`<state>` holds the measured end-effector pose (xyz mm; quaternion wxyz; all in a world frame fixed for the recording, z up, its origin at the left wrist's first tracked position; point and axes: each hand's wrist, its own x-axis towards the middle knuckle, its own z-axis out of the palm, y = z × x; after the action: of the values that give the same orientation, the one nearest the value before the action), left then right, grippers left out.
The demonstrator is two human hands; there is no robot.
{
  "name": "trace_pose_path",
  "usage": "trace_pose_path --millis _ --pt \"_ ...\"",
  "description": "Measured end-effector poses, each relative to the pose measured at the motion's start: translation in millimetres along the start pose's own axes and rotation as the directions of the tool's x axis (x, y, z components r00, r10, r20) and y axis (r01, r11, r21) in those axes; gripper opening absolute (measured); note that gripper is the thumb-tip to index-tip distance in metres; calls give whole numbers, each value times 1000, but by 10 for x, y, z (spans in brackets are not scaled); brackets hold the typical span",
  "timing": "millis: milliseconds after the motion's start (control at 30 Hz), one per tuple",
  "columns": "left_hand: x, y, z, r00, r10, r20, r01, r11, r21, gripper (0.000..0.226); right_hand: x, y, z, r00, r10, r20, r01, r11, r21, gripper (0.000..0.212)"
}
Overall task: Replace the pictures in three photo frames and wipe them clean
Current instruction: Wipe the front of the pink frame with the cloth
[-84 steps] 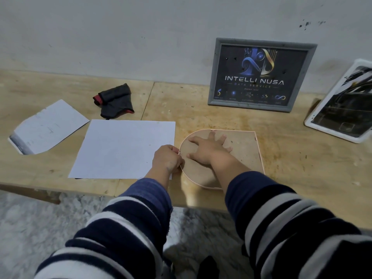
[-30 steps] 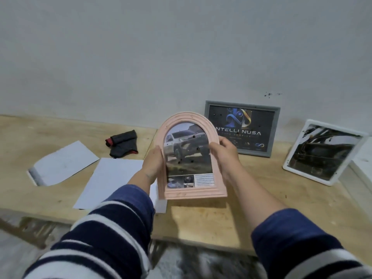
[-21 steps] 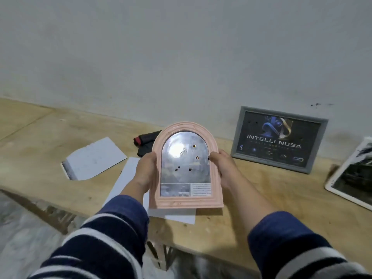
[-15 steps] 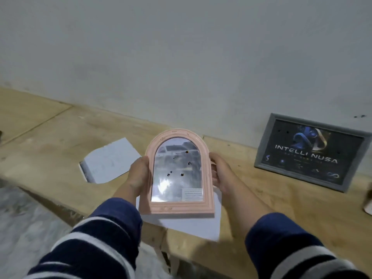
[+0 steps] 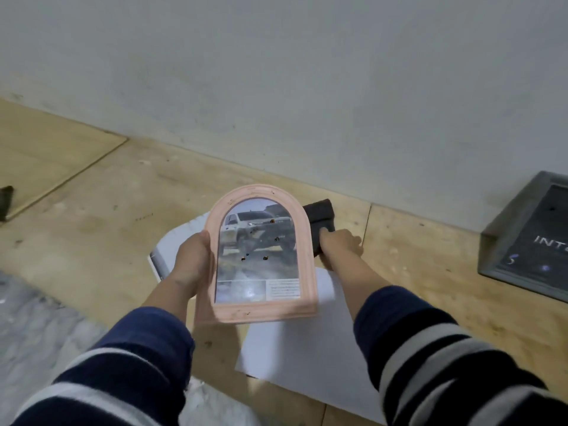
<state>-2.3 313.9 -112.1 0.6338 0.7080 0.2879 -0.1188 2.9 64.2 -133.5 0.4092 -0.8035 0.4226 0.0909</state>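
My left hand point(image 5: 192, 259) grips the left edge of a pink arched photo frame point(image 5: 261, 310) and holds it upright above the wooden table point(image 5: 92, 229). The frame shows a picture of a white off-road car, and its glass has several small dark spots. My right hand point(image 5: 339, 245) reaches past the frame's right side and rests on a dark cloth point(image 5: 319, 215) lying on the table near the wall, fingers closing on its near edge. A grey rectangular frame point(image 5: 528, 241) with a dark poster leans on the wall at the right edge.
A white sheet of paper point(image 5: 295, 342) lies on the table under the frame, overhanging the front edge. Another white sheet with a cut corner point(image 5: 181, 241) lies behind my left hand. A dark object point(image 5: 5, 199) shows at the far left edge. A grey wall bounds the table's back.
The pink frame was lifted off the table and turned face up. My right hand has since let go of it and reached to the dark cloth. The view has swung left.
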Motion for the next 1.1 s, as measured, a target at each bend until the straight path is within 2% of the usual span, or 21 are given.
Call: trace_pose_path --millis 67,167,233,333,400,467,567,700,900,967,1100 --pt "85 53 -71 1000 -18 -2 18 1000 -15 40 69 -123 98 995 -40 -96 26 990 -137 60" --pt "162 141 -153 1000 -16 -7 15 998 -61 33 241 -317 259 994 32 -107 -42 995 -91 75" --pt "266 139 -213 999 -33 -24 31 996 -81 35 345 -379 351 992 28 -121 -36 997 -68 78" --pt "430 67 -339 998 -51 -49 47 995 -83 41 419 -377 466 988 0 -152 -14 996 -89 65" --pt "375 106 -339 997 -51 -51 48 997 -59 31 435 -407 515 988 -29 -153 25 999 -26 46" --pt "285 148 -314 999 -37 -28 36 997 -63 24 439 -446 525 983 -96 -160 124 976 179 30" --pt "242 154 -231 999 -36 -21 35 998 -45 31 409 -424 353 973 -157 -168 218 863 456 13" --pt "114 174 28 998 1 62 -3 1000 31 34 391 -210 -140 957 -146 -250 263 801 538 16" --pt "-408 181 716 975 26 220 -52 992 113 30 307 386 -1025 936 -181 -302 309 833 458 40" --pt "-550 107 956 964 13 265 -50 990 132 28 250 612 -1255 946 -196 -259 297 843 449 37" --pt "-837 -272 1574 941 18 339 -104 965 239 24 45 1291 -1819 976 -121 -181 200 827 525 18"
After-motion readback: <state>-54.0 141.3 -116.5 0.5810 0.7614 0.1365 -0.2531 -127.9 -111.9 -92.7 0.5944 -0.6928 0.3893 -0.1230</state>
